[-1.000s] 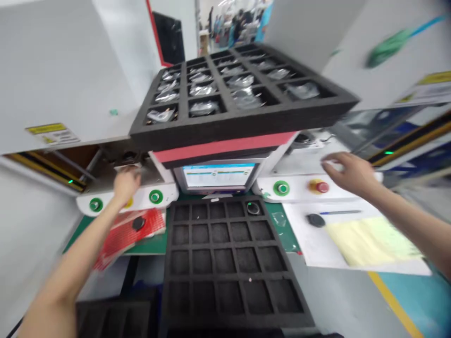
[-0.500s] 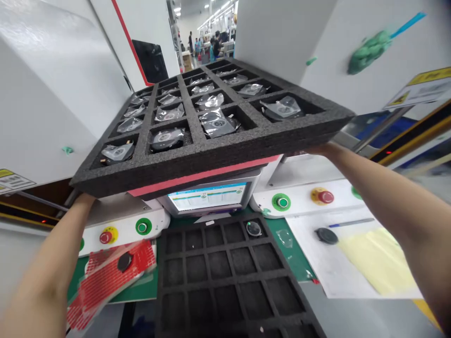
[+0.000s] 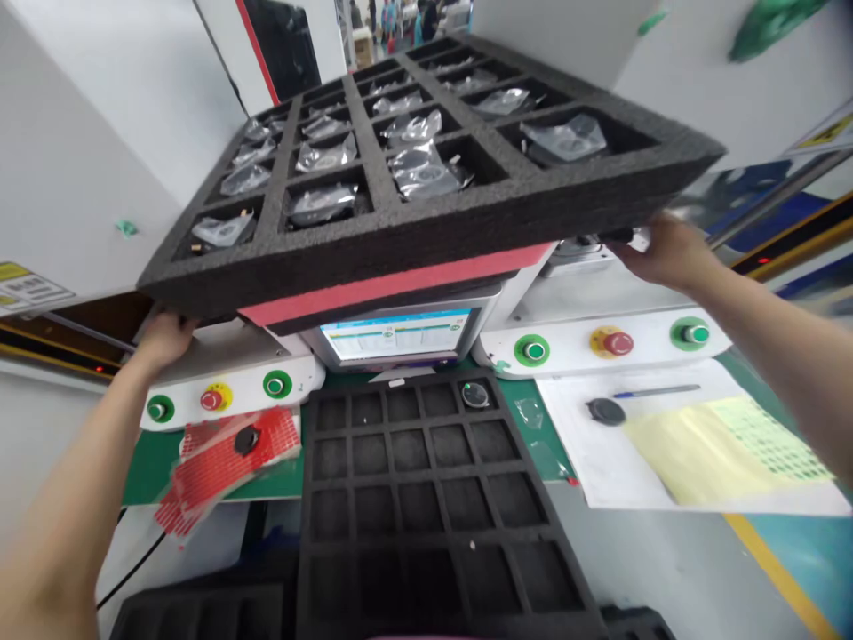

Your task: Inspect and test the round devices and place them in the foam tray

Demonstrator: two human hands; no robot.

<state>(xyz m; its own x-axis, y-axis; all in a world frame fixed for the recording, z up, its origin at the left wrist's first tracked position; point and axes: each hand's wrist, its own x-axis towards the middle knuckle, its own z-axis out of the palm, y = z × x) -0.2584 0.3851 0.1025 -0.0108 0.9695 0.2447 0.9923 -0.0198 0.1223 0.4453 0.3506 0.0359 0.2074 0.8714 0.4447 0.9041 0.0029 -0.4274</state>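
Note:
A black foam tray (image 3: 373, 244) with many compartments is raised in front of me, tilted with its right side higher. Clear-wrapped round black parts (image 3: 426, 169) lie in its compartments. My left hand (image 3: 166, 336) is closed at the underside of its left front corner, fingertips hidden beneath. Under the right front corner, my right hand (image 3: 670, 253) is closed with the thumb pointing left, its other fingers partly hidden. A second foam tray (image 3: 393, 524) lies below on the green bench, holding one round part (image 3: 475, 395) in its far right compartment.
A pink strip (image 3: 400, 283) and a monitor (image 3: 400, 338) sit below the raised tray. Button panels (image 3: 600, 342) flank the bench. Red sheets (image 3: 233, 467) lie left; white paper (image 3: 600, 471), a pen (image 3: 657, 391) and a yellow sheet (image 3: 693, 453) lie right.
My view has tipped down and the raised tray sits higher in it. My right hand shows more below the tray's corner, and my left hand is more visible too.

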